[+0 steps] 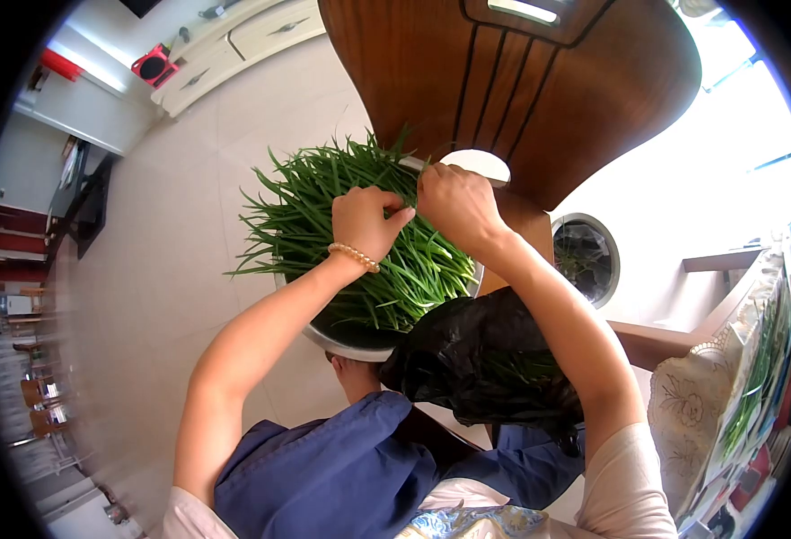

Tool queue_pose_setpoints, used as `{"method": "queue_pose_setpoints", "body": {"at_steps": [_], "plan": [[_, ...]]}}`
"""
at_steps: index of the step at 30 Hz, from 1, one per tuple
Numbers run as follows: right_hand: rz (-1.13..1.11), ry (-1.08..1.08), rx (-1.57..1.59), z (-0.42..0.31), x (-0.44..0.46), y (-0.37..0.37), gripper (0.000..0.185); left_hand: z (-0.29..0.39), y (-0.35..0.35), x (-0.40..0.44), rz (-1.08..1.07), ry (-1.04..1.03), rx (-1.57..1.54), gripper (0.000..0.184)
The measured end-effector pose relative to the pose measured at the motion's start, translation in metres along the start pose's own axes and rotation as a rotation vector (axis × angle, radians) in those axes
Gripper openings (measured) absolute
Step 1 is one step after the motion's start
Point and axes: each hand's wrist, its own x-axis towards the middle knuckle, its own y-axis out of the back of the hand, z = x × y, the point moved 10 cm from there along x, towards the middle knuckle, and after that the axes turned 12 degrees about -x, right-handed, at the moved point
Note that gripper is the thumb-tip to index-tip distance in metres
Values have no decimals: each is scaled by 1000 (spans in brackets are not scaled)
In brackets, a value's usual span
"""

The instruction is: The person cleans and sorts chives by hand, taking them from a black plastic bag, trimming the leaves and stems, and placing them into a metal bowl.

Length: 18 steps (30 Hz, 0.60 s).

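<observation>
A large heap of long green leafy stalks [323, 180] fills a round basin [350, 346] in front of me. Over the heap, my left hand [366, 218], with a beaded bracelet at the wrist, has its thumb and fingertips pinched together; whatever is between them is too small to name. Just to its right, my right hand [456, 199] is closed, fingers curled down beside the heap's edge, and its fingertips are hidden. The hands are close but apart. A black plastic bag [449, 350] with some green stalks inside lies by my lap, below my right forearm.
A wooden chair [503, 81] stands beyond the basin. Right of it, a round bin [606, 260] with a dark liner sits on the floor. A table with a lace cloth [687, 395] is at the right. Cream drawers [260, 40] stand at the back left.
</observation>
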Motion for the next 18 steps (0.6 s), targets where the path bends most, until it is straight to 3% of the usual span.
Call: {"method": "queue_pose_setpoints", "body": {"at_steps": [2, 3, 7, 8, 10, 12, 13, 14, 16, 18], "plan": [[21, -179, 154, 16, -5, -4, 14, 4, -1, 1, 11, 17, 11, 22], [-100, -392, 275, 33, -7, -14, 16, 3, -1, 0, 22, 38, 25, 22], [162, -723, 885, 86, -18, -23, 22, -27, -5, -5, -36, 246, -24, 29], [161, -722, 884, 92, -21, -26, 22, -40, -2, -3, -20, 272, 11, 34], [-104, -666, 1041, 81, -18, -43, 20, -51, 4, 6, -2, 301, 43, 39], [-93, -656, 1034, 80, -19, -42, 20, -66, 31, 16, 240, 382, 8, 49], [-90, -660, 997, 81, -19, -43, 19, -61, 41, 26, 311, 309, 7, 42], [-88, -664, 959, 82, -19, -44, 18, -65, 42, 35, 312, 312, 6, 42], [-113, -669, 949, 79, -19, -43, 16, -47, 34, 55, 241, 89, 219, 33], [-139, -674, 936, 76, -16, -41, 14, -56, 15, 64, 149, 153, 221, 26]]}}
